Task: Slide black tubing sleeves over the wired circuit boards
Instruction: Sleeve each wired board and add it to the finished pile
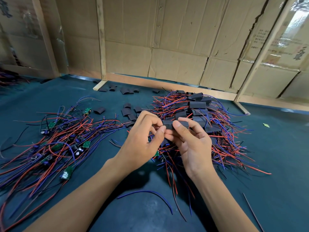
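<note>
Nearest you, below both wrists, a loose curved blue wire [147,194] lies alone on the dark teal mat [275,156]. Just above it, your left hand [142,139] and right hand [192,141] meet at the middle of the view, raised off the mat. Your right hand pinches a short black tubing sleeve [168,125] between thumb and curled fingers, and your left hand's thumb and fingers pinch the sleeve's left end. Whether a board sits inside it, you cannot tell. To the left of your left hand spreads a tangle of bare green circuit boards with red, blue and black wires [55,144]. Behind and right of your right hand is a heap of already sleeved boards [199,109]. Beyond your left hand, empty flat black sleeves [128,112] lie scattered. Farthest back stands a cardboard wall on a wooden frame [150,47].
</note>
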The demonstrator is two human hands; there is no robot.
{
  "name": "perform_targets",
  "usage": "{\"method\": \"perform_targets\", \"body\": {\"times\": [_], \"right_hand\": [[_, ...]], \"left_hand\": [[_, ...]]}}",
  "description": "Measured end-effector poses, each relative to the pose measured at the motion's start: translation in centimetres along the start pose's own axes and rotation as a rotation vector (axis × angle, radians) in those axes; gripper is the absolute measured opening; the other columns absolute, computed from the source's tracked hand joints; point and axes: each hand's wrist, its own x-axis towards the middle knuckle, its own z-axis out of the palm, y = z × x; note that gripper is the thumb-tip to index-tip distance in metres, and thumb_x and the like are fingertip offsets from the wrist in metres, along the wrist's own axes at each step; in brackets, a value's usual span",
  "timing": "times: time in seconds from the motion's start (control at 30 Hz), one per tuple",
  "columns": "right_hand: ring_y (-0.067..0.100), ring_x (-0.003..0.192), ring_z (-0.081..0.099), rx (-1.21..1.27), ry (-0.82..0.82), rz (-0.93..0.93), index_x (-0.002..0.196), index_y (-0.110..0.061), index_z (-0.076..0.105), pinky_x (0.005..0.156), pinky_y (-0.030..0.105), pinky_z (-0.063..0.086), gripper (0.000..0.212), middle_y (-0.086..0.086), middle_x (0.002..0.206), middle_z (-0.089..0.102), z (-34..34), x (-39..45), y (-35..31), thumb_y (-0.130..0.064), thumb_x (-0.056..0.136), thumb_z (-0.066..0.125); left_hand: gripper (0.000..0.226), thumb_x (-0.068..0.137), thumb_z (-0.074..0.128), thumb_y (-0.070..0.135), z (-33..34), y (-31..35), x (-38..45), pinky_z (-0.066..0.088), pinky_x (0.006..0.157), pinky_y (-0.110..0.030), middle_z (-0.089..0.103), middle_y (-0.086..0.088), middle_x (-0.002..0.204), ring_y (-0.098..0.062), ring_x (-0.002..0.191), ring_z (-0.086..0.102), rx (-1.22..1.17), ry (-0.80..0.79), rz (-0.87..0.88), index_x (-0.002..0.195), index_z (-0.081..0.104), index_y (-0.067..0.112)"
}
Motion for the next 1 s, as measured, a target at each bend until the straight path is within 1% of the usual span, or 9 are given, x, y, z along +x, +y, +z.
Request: {"method": "perform_targets", "body": {"times": [0.1, 0.17, 0.3, 0.37, 0.47, 0.57, 0.77, 0.9, 1.0], "right_hand": [[0.030, 0.075, 0.070, -0.122, -0.024, -0.121, 0.103, -0.014, 0.073, 0.070, 0.038, 0.059, 0.028, 0.022, 0.091, 0.056, -0.7, 0.1, 0.1, -0.009, 0.077, 0.084], [0.022, 0.090, 0.070, -0.383, -0.096, -0.289, 0.108, -0.018, 0.071, 0.079, 0.039, 0.058, 0.030, 0.009, 0.101, 0.071, -1.5, 0.2, -0.1, -0.013, 0.081, 0.082], [0.020, 0.109, 0.064, -0.979, -0.345, -0.607, 0.122, -0.017, 0.066, 0.091, 0.044, 0.053, 0.045, -0.004, 0.118, 0.065, -2.6, 0.3, -0.1, -0.008, 0.081, 0.081], [0.016, 0.107, 0.062, -1.176, -0.355, -0.697, 0.128, -0.019, 0.064, 0.093, 0.034, 0.050, 0.048, -0.007, 0.115, 0.065, -2.4, 0.1, 0.3, -0.012, 0.083, 0.078], [0.022, 0.090, 0.062, -1.422, -0.238, -0.831, 0.117, -0.014, 0.070, 0.078, 0.035, 0.052, 0.037, -0.003, 0.101, 0.071, -1.8, -0.4, 0.4, -0.024, 0.081, 0.072], [0.027, 0.064, 0.066, -1.608, -0.160, -0.772, 0.096, -0.019, 0.067, 0.051, 0.032, 0.046, 0.026, -0.003, 0.074, 0.071, -1.1, -0.9, 0.1, -0.037, 0.077, 0.065], [0.032, 0.043, 0.058, -1.732, -0.172, -0.804, 0.070, -0.016, 0.051, 0.043, 0.027, 0.029, 0.038, 0.001, 0.047, 0.056, -0.6, -0.7, -0.1, -0.051, 0.077, 0.062], [0.030, 0.049, 0.061, -1.701, -0.101, -0.694, 0.071, -0.020, 0.054, 0.046, 0.030, 0.039, 0.047, -0.004, 0.048, 0.053, -2.5, -0.2, -1.1, -0.062, 0.093, 0.058], [0.017, 0.052, 0.052, -1.575, -0.078, -0.587, 0.078, -0.028, 0.053, 0.052, 0.029, 0.035, 0.043, -0.018, 0.051, 0.042, -3.1, 0.3, -1.5, -0.069, 0.087, 0.057]], "left_hand": [[0.005, 0.096, 0.057, 0.004, 0.2, 0.1, 0.0, 0.043, 0.073, -0.011, 0.045, 0.000, 0.100, -0.003, 0.081, 0.051, -0.036, -0.020, -0.020, 0.095, 0.053, 0.007], [0.008, 0.097, 0.056, 0.006, 0.0, 0.2, 0.1, 0.045, 0.066, -0.015, 0.045, 0.000, 0.100, -0.011, 0.076, 0.055, -0.107, -0.029, -0.075, 0.094, 0.052, 0.012], [0.007, 0.094, 0.057, 0.013, -0.8, 0.1, 0.4, 0.045, 0.057, -0.034, 0.049, -0.001, 0.100, -0.023, 0.068, 0.052, -0.230, -0.117, -0.196, 0.090, 0.056, 0.008], [0.006, 0.092, 0.060, 0.015, -1.2, 0.1, 0.5, 0.045, 0.059, -0.054, 0.051, -0.002, 0.099, -0.042, 0.068, 0.049, -0.302, -0.180, -0.255, 0.088, 0.059, 0.011], [0.005, 0.091, 0.062, 0.016, -1.4, 0.2, 0.3, 0.044, 0.069, -0.061, 0.054, -0.003, 0.095, -0.044, 0.078, 0.051, -0.338, -0.260, -0.268, 0.086, 0.061, 0.014], [0.009, 0.091, 0.058, 0.022, -1.2, 0.3, 0.4, 0.044, 0.074, -0.058, 0.055, -0.001, 0.087, -0.038, 0.079, 0.052, -0.317, -0.339, -0.313, 0.085, 0.058, 0.016], [0.008, 0.088, 0.053, 0.033, -1.4, -0.1, 0.7, 0.047, 0.064, -0.035, 0.060, 0.006, 0.071, -0.017, 0.064, 0.060, -0.345, -0.416, -0.405, 0.082, 0.054, 0.028], [0.007, 0.089, 0.048, 0.021, -4.3, -2.9, 2.8, 0.045, 0.050, -0.031, 0.047, -0.001, 0.065, -0.012, 0.045, 0.050, -0.620, 0.034, -0.592, 0.083, 0.051, 0.019], [0.010, 0.097, 0.057, 0.023, -6.0, -5.9, 2.8, 0.050, 0.054, -0.032, 0.050, 0.014, 0.065, -0.008, 0.053, 0.044, -0.241, 0.056, -0.546, 0.087, 0.058, 0.025]]}}
